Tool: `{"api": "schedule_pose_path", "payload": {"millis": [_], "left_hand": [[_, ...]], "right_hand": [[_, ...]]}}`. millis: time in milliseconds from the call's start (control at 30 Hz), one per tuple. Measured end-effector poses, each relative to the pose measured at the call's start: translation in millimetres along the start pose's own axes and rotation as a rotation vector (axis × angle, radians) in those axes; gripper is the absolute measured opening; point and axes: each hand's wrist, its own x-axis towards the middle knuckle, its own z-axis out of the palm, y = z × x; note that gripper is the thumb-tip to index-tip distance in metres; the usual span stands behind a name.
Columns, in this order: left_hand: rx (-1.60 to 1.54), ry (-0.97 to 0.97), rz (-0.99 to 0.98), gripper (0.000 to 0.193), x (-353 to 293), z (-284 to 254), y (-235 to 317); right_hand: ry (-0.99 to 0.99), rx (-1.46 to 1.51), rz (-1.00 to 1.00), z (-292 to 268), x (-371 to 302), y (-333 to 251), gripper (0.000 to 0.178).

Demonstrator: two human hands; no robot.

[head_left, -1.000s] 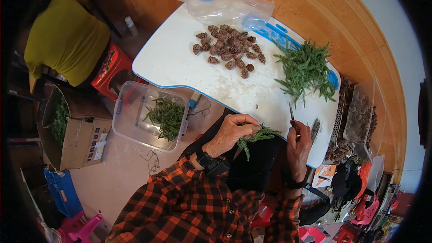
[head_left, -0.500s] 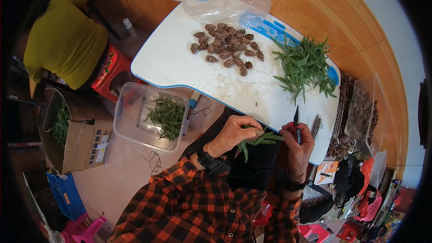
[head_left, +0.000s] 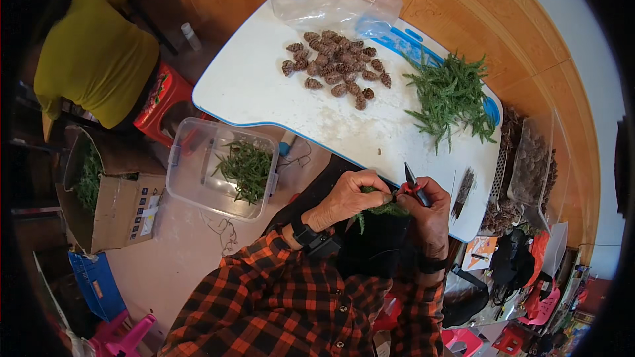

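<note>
My left hand is closed, pinching a small bunch of green artificial sprigs above my lap at the table's near edge. My right hand is wrapped round red-handled pliers, whose dark jaws point up and away. Its thumb and fingertips meet the sprigs close to the left fingertips; whether they pinch a stem is hidden. On the white table lie many brown pine cones. A heap of green sprigs sits to their right, with a bundle of thin dark wires nearer me.
A clear plastic bin with sprigs stands left of my legs, beside a cardboard box of greenery. A plastic bag lies at the table's far edge. More cones fill containers at right. Another person sits at far left.
My right hand has moved left with the pliers, bringing its fingertips up to the sprigs in my left hand. The pliers' jaws now tilt more to the left.
</note>
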Motion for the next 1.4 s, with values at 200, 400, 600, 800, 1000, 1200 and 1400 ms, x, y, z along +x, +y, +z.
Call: {"api": "schedule_pose_path", "payload": {"millis": [200, 400, 600, 800, 1000, 1200, 1400], "left_hand": [[0.012, -0.070, 0.057, 0.006, 1, 1, -3], [-0.138, -0.101, -0.018, 0.008, 1, 0, -3], [-0.202, -0.105, -0.099, 0.011, -1, 2, 1], [-0.149, -0.100, -0.110, 0.009, -1, 2, -1], [-0.008, -0.026, 0.050, 0.003, -1, 9, -1], [0.165, 0.019, 0.167, 0.003, 0, 9, -6], [0.057, 0.086, 0.034, 0.006, 0, 5, -3]], "right_hand": [[0.100, -0.052, 0.015, 3, 0, 5, 0.014], [0.160, -0.014, 0.031, 6, -1, 8, 0.013], [0.158, 0.007, 0.020, 2, -4, 12, 0.015], [0.173, 0.014, 0.025, 4, -6, 14, 0.015], [0.211, 0.045, -0.024, 6, -7, 17, 0.015], [0.206, -0.007, -0.029, 10, -3, 20, 0.017], [0.374, -0.529, -0.269, -1, 20, 33, 0.032]]}}
